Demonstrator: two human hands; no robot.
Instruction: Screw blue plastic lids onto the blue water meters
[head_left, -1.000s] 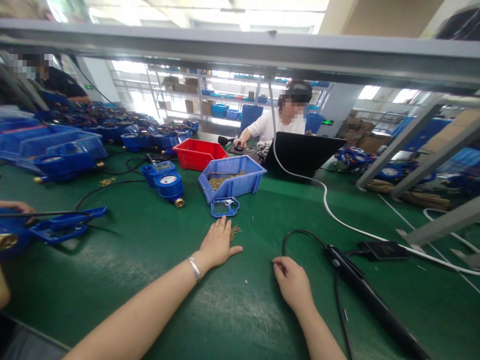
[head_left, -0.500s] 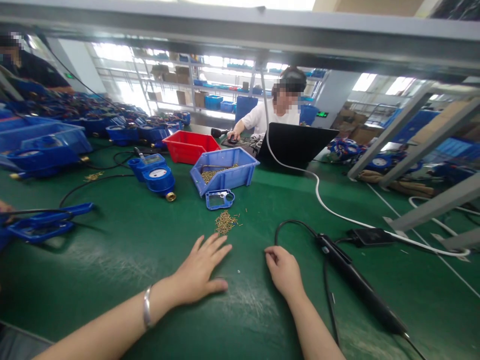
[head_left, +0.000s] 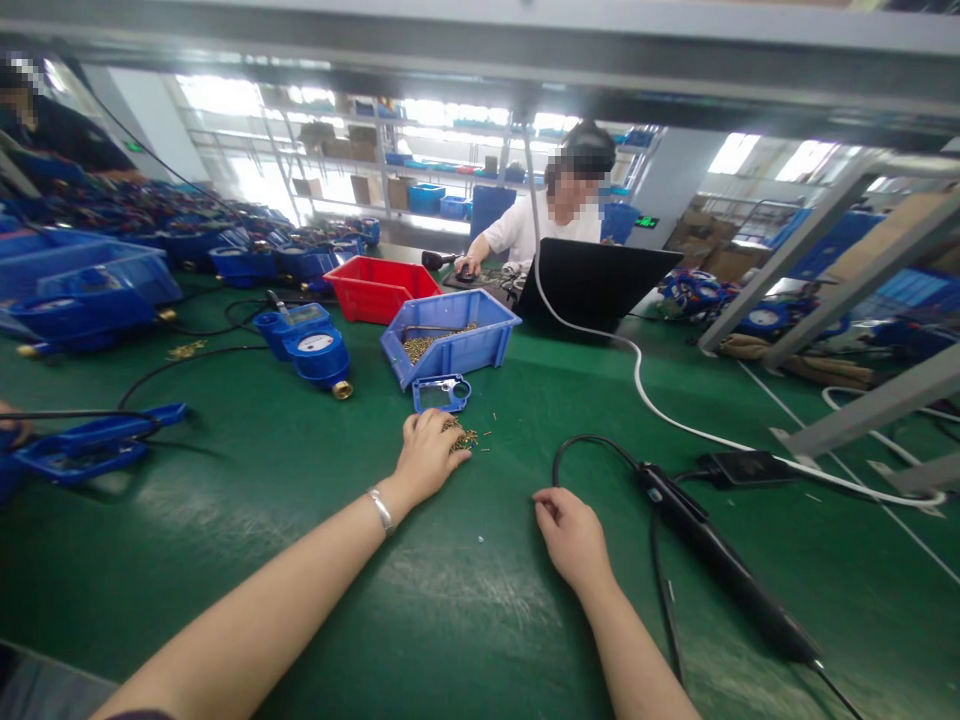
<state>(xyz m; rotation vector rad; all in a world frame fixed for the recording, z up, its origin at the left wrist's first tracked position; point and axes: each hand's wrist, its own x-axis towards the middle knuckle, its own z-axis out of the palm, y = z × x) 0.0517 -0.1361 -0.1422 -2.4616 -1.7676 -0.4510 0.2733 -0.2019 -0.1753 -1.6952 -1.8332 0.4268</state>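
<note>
My left hand [head_left: 426, 455] reaches over a small pile of brass screws [head_left: 466, 438], fingers curled down around it and thumb at the near side. The fingertips are partly hidden among the screws. Just beyond lies a blue plastic frame [head_left: 441, 394], in front of a blue bin [head_left: 480, 345] that holds more screws. My right hand [head_left: 574, 535] rests on the green table, fingers curled together; what they hold, if anything, is hidden. A black cable [head_left: 556, 455] runs to this hand from the black electric screwdriver [head_left: 724, 560] lying to its right.
A blue water meter [head_left: 319, 358] stands left of the bins, near a red bin [head_left: 379, 292]. Opposite, a person [head_left: 510, 235] sits behind a black laptop [head_left: 600, 290]. Another hand [head_left: 13, 425] shows at the left edge. A white cable [head_left: 675, 428] and metal posts [head_left: 795, 255] are at right.
My left hand has moved forward onto the screw pile, its spread fingers now curled over it. My right hand has stayed in place.
</note>
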